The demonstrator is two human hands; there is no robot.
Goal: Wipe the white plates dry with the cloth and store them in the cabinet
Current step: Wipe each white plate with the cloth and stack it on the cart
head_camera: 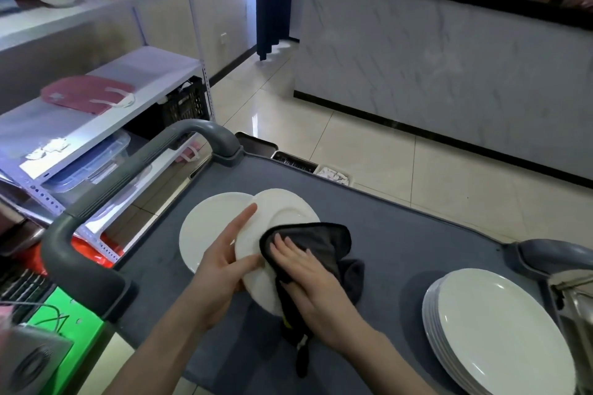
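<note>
One plate in the hands, one lying flat, one stack waiting

The left hand (221,261) grips the rim of a smooth, round white plate (288,212), tilted above the grey tabletop (401,234), with the thumb on its face and the forefinger stretched along the edge. The right hand (308,279) presses one black, soft-piled cloth (321,240) flat on that plate, fingers straight. A second plate (205,228) lies beneath at the left. A stack of plates (494,330) sits well apart at the right; I cannot count it exactly.

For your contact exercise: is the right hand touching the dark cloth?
Touching. The head view shows the right hand lying flat on the dark cloth, pressing it against the plate.
</note>
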